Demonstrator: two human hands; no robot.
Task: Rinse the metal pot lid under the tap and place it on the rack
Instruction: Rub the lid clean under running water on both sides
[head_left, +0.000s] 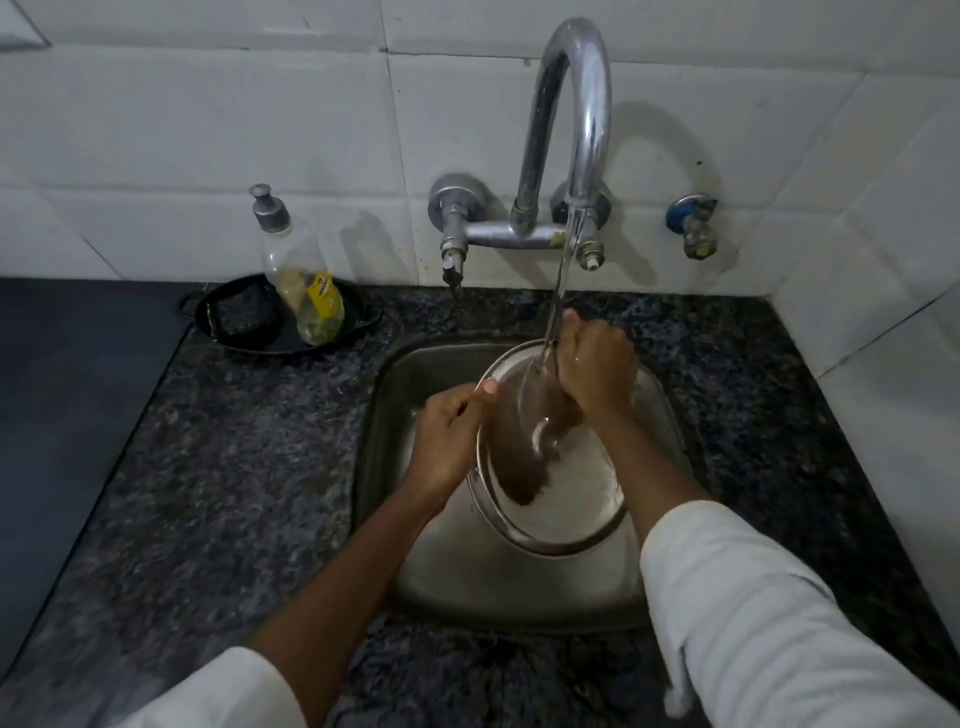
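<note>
A round shiny metal pot lid (563, 499) is held tilted over the steel sink (415, 379), its inner face toward me. My left hand (449, 434) grips its left rim with the thumb on top. My right hand (597, 371) holds the upper right rim, fingers curled over the edge. Water runs from the curved chrome tap (569, 119) in a thin stream that lands on the lid's upper part beside my right hand. No rack is in view.
A black pan (234, 332) holding a scrubber and a leaning dish-soap bottle (301, 275) sits on the speckled granite counter (234, 467) at the back left. A blue-handled valve (693, 223) sticks out of the tiled wall. A dark surface (67, 389) lies at far left.
</note>
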